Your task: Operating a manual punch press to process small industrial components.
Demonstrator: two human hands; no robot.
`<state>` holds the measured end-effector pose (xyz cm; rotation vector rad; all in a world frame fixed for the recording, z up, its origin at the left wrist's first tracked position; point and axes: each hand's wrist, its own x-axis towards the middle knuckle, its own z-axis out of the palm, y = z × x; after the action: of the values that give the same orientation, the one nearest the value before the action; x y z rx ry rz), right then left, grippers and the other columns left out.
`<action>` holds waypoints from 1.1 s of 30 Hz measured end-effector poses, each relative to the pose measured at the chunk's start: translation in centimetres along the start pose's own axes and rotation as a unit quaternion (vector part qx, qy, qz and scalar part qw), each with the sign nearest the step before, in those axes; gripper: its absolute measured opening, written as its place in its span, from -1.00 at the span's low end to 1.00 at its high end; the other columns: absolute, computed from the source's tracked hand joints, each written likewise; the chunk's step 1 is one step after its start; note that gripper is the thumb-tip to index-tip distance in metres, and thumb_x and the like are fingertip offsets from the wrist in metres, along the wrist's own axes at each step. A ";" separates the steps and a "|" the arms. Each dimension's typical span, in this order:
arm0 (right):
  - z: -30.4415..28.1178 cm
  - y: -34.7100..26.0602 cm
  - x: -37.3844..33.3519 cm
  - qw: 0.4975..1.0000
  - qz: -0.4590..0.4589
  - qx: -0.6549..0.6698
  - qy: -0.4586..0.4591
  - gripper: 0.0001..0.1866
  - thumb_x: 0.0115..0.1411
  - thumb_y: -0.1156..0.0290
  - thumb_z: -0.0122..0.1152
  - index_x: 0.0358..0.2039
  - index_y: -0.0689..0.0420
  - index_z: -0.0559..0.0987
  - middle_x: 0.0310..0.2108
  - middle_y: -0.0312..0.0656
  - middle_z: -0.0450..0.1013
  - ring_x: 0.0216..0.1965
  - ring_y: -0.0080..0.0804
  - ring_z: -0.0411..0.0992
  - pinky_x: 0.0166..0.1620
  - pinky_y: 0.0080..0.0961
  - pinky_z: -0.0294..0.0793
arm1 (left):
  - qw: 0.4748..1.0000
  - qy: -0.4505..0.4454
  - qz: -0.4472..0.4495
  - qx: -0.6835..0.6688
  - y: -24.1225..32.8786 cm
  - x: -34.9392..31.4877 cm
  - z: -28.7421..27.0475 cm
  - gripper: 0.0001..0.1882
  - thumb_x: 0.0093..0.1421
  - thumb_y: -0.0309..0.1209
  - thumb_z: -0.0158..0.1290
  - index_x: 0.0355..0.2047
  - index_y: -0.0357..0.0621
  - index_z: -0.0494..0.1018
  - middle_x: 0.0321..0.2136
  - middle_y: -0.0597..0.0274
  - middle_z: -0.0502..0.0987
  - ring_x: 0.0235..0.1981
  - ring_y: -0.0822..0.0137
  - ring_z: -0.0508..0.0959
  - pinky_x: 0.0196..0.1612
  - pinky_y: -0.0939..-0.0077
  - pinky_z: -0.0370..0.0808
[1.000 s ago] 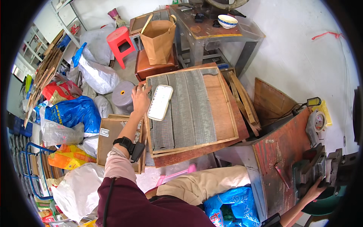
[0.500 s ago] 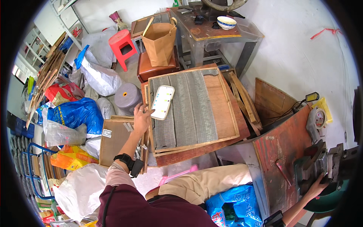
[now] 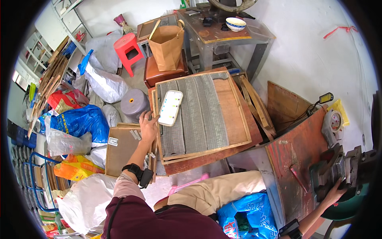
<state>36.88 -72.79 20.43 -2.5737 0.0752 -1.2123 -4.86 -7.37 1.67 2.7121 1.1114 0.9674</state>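
My left hand [image 3: 148, 126] rests at the left rim of a wood-framed tray [image 3: 238, 115], fingers spread and holding nothing. Its fingertips are beside the lower left corner of a lit phone [image 3: 171, 107]. The phone lies on rows of small, thin grey metal pieces [image 3: 199, 115] that cover much of the tray. At the far right, my right hand [image 3: 333, 195] reaches to the metal blocks of a dark green machine [image 3: 327, 175]. The fingers are drawn together at the gap between the blocks; what they hold, if anything, is too small to make out.
A reddish worn bench [image 3: 288, 153] carries the machine, a red-handled tool [image 3: 299, 180] and a small lamp [image 3: 326, 98]. A blue bag [image 3: 254, 213] sits beside my leg. To the left are a grey stool [image 3: 135, 104], a red stool [image 3: 128, 51] and several sacks. A brown paper bag [image 3: 167, 49] stands behind the tray.
My left fingers have shifted slightly left, off the phone's corner. My right hand stays at the machine with hardly any movement. The phone and tray have not moved.
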 end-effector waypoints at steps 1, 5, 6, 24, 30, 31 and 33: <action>0.0 0.0 0.0 1.000 -0.001 0.002 0.001 -0.33 0.16 0.04 0.15 0.04 0.38 0.33 -0.02 0.21 0.35 -0.02 0.04 0.37 -0.02 -0.26 0.37 | 1.000 0.008 -0.007 0.000 0.1 -0.1 -0.1 -0.57 -0.13 -0.69 -0.06 -0.27 -0.03 0.61 -0.04 0.00 0.40 0.07 -0.10 0.24 0.14 0.12 0.20; 0.1 0.1 0.0 1.000 0.006 0.005 0.002 -0.34 0.17 0.05 0.13 0.05 0.38 0.32 -0.02 0.20 0.36 -0.02 0.03 0.38 -0.02 -0.26 0.38 | 1.000 0.012 -0.009 0.005 0.5 -0.9 -0.4 -0.57 -0.12 -0.70 -0.08 -0.28 -0.04 0.61 -0.04 -0.05 0.39 0.07 -0.10 0.24 0.14 0.11 0.20; 0.1 0.2 0.0 1.000 0.015 -0.004 -0.007 -0.34 0.17 0.05 0.13 0.05 0.38 0.32 -0.02 0.20 0.36 -0.03 0.03 0.38 -0.02 -0.26 0.38 | 1.000 0.011 -0.013 0.003 0.6 -1.1 -0.5 -0.56 -0.13 -0.70 -0.08 -0.28 -0.05 0.61 -0.04 -0.06 0.38 0.07 -0.10 0.24 0.14 0.10 0.20; -0.1 -0.2 -0.1 1.000 0.005 0.022 -0.014 -0.38 0.18 0.06 0.13 -0.01 0.40 0.36 -0.06 0.21 0.38 -0.05 0.03 0.39 -0.05 -0.26 0.39 | 0.999 0.039 0.007 -0.024 0.9 -1.9 0.1 -0.61 -0.15 -0.69 -0.06 -0.32 -0.07 0.60 -0.09 0.08 0.42 0.04 -0.08 0.27 0.10 0.08 0.23; -0.1 -0.4 -0.1 1.000 -0.009 0.012 0.003 -0.39 0.18 0.05 0.13 -0.03 0.40 0.38 -0.09 0.22 0.39 -0.07 0.04 0.40 -0.07 -0.25 0.40 | 0.999 0.040 0.000 -0.028 0.8 -1.9 0.2 -0.61 -0.16 -0.68 -0.06 -0.33 -0.07 0.60 -0.10 0.08 0.43 0.04 -0.07 0.27 0.10 0.08 0.22; -0.1 -0.3 -0.1 1.000 -0.018 0.013 0.011 -0.39 0.18 0.05 0.13 -0.03 0.40 0.38 -0.09 0.22 0.39 -0.07 0.04 0.40 -0.07 -0.25 0.40 | 0.999 0.039 0.000 -0.029 0.8 -1.9 0.2 -0.61 -0.16 -0.68 -0.06 -0.33 -0.08 0.60 -0.10 0.08 0.43 0.03 -0.07 0.27 0.10 0.08 0.22; -0.1 -0.2 0.0 1.000 -0.015 0.013 0.001 -0.39 0.17 0.06 0.14 -0.03 0.41 0.38 -0.11 0.22 0.40 -0.07 0.05 0.40 -0.06 -0.26 0.40 | 0.999 0.041 0.002 -0.031 0.8 -2.0 0.2 -0.61 -0.16 -0.68 -0.05 -0.33 -0.08 0.60 -0.10 0.08 0.43 0.03 -0.07 0.27 0.10 0.09 0.23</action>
<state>36.82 -72.65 20.51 -2.5601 0.0229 -1.2186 -5.27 -9.22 0.67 2.6484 1.0711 1.1039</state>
